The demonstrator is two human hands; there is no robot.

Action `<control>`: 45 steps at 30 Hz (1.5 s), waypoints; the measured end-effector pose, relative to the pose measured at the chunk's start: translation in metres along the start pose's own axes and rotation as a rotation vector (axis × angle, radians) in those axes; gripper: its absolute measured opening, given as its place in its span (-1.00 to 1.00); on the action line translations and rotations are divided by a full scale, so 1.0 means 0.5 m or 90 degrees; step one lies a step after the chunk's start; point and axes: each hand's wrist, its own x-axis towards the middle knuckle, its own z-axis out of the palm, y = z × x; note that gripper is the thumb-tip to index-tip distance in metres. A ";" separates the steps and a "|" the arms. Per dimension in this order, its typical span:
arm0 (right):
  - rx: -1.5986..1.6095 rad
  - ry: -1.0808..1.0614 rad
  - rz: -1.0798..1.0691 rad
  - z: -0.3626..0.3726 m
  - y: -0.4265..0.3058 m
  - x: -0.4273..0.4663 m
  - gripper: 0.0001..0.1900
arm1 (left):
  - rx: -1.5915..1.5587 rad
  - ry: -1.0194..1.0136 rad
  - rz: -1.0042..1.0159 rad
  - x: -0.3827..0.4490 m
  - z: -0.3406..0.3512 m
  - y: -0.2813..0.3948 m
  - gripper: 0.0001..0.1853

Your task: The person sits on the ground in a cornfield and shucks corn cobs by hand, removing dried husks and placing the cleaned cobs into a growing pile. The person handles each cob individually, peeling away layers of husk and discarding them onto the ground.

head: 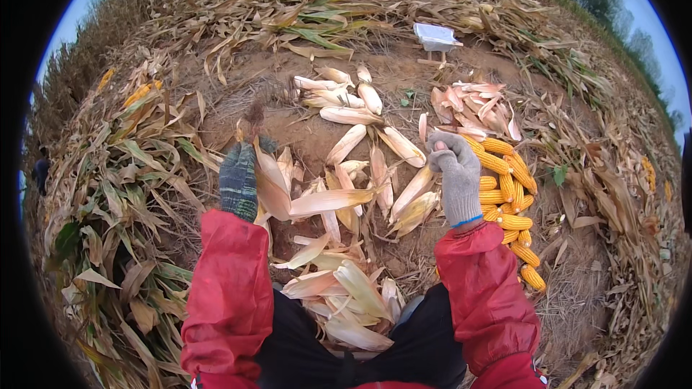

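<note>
My left hand [239, 181], in a dark green knitted glove, grips pale corn husk leaves [273, 183] that spread to its right. Whether an ear sits inside that grip is hidden by the glove. My right hand [455, 170] wears a grey knitted glove and is curled into a fist, the bare thumb tip showing; nothing can be seen in it. Just beyond its wrist lies a pile of husked yellow corn ears [508, 192]. Between my hands, unhusked ears [401, 146] rest on the soil, some pointing away from me. Loose husks [346, 302] are heaped between my legs.
More unhusked ears [338, 92] lie farther ahead, beside a heap of reddish husks [478, 105]. A small stool with a whitish cover [437, 38] stands beyond. Cut corn stalks [135, 200] line both sides. Other people are partly visible at the far top and left edge.
</note>
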 end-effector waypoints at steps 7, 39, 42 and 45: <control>-0.218 -0.437 -0.031 0.174 0.006 -0.098 -0.42 | 0.313 -0.343 0.341 -0.049 0.023 0.007 -0.73; -0.347 -0.381 0.106 0.187 0.078 -0.097 -0.31 | 0.400 -0.237 0.343 -0.113 0.128 0.076 -0.76; -0.323 -0.380 0.111 0.189 0.063 -0.103 -0.29 | 0.433 -0.223 0.293 -0.108 0.129 0.070 -0.77; -0.362 -0.374 0.106 0.187 0.063 -0.101 -0.32 | 0.336 -0.207 0.255 -0.093 0.130 0.022 -0.78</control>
